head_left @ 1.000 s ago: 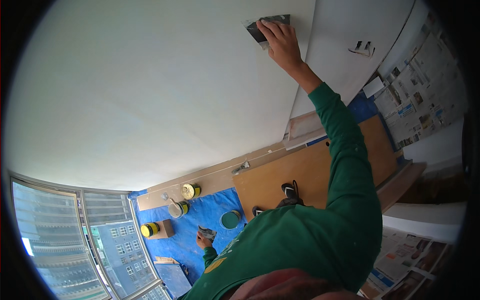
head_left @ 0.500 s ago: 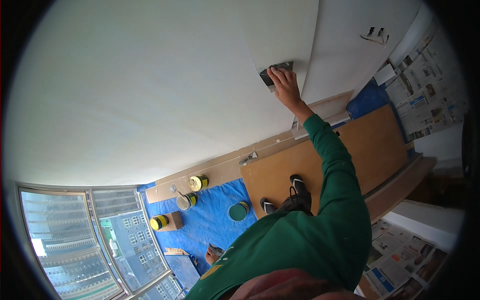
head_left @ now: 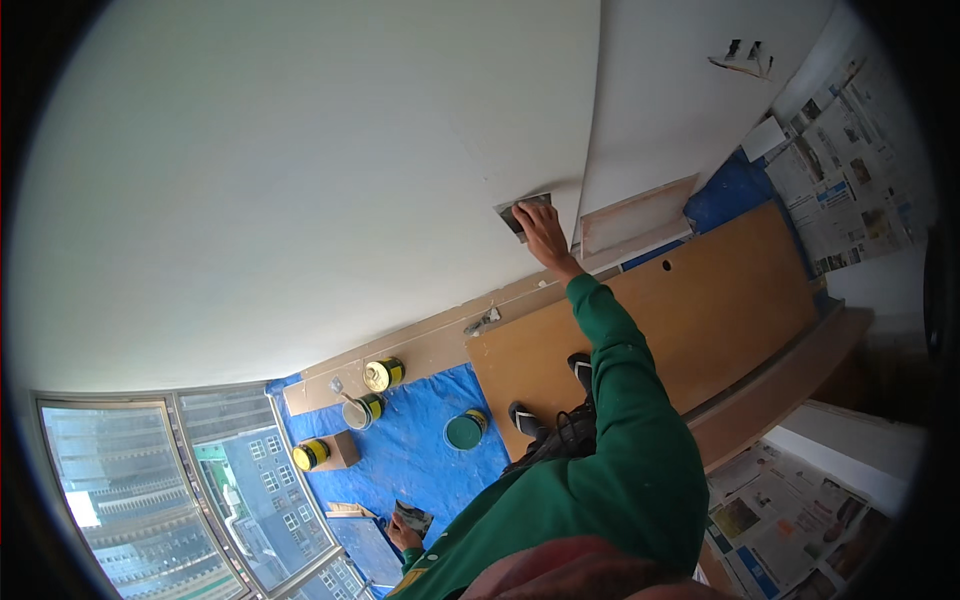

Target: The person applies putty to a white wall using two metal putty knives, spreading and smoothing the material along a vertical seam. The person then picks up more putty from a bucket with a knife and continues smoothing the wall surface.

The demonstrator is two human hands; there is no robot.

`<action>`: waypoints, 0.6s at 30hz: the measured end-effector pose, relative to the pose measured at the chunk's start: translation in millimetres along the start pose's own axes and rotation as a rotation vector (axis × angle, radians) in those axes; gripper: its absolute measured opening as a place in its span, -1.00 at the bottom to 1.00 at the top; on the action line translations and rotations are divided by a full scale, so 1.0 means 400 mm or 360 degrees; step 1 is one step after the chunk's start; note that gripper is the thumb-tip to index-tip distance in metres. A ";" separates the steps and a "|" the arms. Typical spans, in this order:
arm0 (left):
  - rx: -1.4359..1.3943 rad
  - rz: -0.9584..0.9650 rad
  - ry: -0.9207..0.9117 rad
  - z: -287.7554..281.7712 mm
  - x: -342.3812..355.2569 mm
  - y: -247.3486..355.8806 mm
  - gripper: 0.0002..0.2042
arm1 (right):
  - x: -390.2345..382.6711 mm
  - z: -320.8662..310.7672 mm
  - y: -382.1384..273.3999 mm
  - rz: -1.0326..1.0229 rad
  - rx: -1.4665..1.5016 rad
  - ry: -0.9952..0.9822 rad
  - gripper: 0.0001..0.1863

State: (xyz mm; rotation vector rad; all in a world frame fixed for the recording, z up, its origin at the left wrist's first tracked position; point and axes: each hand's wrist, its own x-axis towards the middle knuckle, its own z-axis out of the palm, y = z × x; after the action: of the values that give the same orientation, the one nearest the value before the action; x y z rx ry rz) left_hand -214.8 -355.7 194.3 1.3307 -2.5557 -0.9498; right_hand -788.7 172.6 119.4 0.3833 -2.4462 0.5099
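While the right hand (head_left: 542, 235) pinches a broad scraper (head_left: 513, 221) against the white wall (head_left: 300, 200), its blade lies up-left of the knuckles, long edge rising slightly rightward; left hand (head_left: 404, 534) (well off the wall) grips a second scraper (head_left: 414, 517).

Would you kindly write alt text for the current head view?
A person's right hand holds a dark scraper against a white wall, while the left hand holds another scraper. Below, a green-topped can stands on blue sheeting.

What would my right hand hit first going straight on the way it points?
Probably the wall: the scraper in your right hand seems to touch it, though depth is unclear.
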 end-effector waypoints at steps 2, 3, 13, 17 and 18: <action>-0.0311 0.0004 -0.0089 0.064 0.039 0.080 -0.40 | -0.001 -0.034 -0.062 0.0069 0.0366 0.0120 -0.46; -0.0581 -0.0056 -0.0142 0.104 0.059 0.113 -0.50 | 0.002 -0.074 -0.115 0.0068 0.0578 0.0109 -0.36; -0.2212 -0.0244 -0.1810 0.229 -0.023 1.009 -0.51 | 0.017 -0.699 -0.577 -0.0454 0.1966 -0.0108 -0.28; -0.2285 -0.0131 -0.2439 0.160 -0.101 1.124 -0.46 | 0.007 -0.857 -0.605 -0.0920 0.1560 -0.0156 -0.38; -0.2262 -0.0103 -0.2336 0.138 -0.135 1.147 -0.47 | 0.005 -0.879 -0.597 -0.0951 0.1441 -0.0148 -0.39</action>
State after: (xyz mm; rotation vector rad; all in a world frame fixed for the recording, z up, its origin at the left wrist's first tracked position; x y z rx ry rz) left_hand -524.4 -94.5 423.1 0.1036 -1.0218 -3.4693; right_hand -522.7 116.4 445.9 1.4580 -1.8864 1.3056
